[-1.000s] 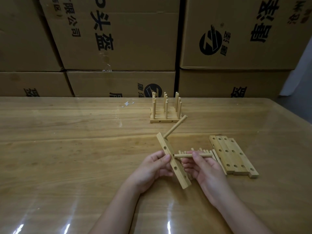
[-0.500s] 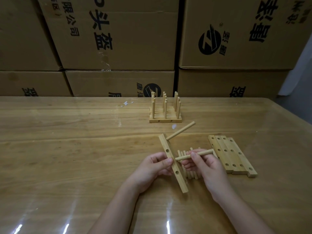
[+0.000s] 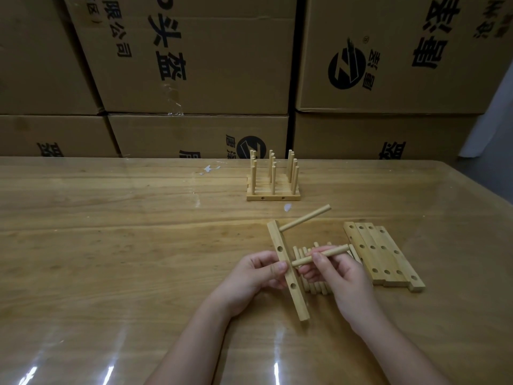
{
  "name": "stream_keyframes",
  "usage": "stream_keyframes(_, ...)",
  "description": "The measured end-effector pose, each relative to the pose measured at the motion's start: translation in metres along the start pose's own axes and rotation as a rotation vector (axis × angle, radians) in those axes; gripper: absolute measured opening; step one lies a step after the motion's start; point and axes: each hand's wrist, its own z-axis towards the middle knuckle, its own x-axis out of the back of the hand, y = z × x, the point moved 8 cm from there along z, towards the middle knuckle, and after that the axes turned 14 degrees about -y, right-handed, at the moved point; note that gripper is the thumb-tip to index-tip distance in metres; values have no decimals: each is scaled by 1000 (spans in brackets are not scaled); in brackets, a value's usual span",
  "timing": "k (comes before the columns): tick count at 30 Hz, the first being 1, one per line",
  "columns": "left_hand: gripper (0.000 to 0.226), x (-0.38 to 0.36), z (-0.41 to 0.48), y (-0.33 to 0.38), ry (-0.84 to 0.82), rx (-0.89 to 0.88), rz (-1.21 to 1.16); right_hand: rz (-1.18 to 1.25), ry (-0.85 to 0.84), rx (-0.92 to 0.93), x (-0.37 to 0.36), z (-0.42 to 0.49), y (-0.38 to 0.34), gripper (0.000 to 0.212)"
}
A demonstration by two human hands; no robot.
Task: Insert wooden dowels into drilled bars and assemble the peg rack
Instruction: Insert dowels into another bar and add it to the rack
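Note:
My left hand (image 3: 256, 276) grips a drilled wooden bar (image 3: 288, 270) held on edge above the table. One dowel (image 3: 305, 218) sticks out of the bar's far end, pointing right and away. My right hand (image 3: 337, 273) pinches a second dowel (image 3: 319, 255) whose left tip sits at the bar's side near the middle. Beneath my hands lies a pile of loose dowels (image 3: 308, 250). Several more drilled bars (image 3: 385, 257) lie side by side to the right. A finished peg rack (image 3: 273, 184) stands further back.
The work surface is a glossy wooden table (image 3: 111, 245) with glare streaks near its front. Stacked cardboard boxes (image 3: 194, 65) form a wall right behind the table's far edge. The table's right edge (image 3: 488, 195) runs diagonally at the right.
The bar has turned more upright in my left hand, swinging the inserted dowel to the right. My right hand has tilted its dowel and brought the tip to the bar's side.

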Motion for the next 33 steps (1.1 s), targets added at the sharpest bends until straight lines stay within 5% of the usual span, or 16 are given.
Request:
stream_keyframes(13,34,2,2,2,42,-10,-33,49,29,-41,4,0,6,33)
stream_keyframes(15,43,2,2,5,55,-24,-73,-154,98,-86,14,-2,8,26)
stream_keyframes(20,60,12,-3,7,169,-65,-205,-1153,190,-270,38,-5,8,31)
stream_keyframes(26,27,15,-4,7,167,-98,-313,-1290,135,-349,37,-3,14,28)
stream_keyframes(33,23,15,-4,9,177,-125,-336,-1334,124,-362,32,-4,12,32)
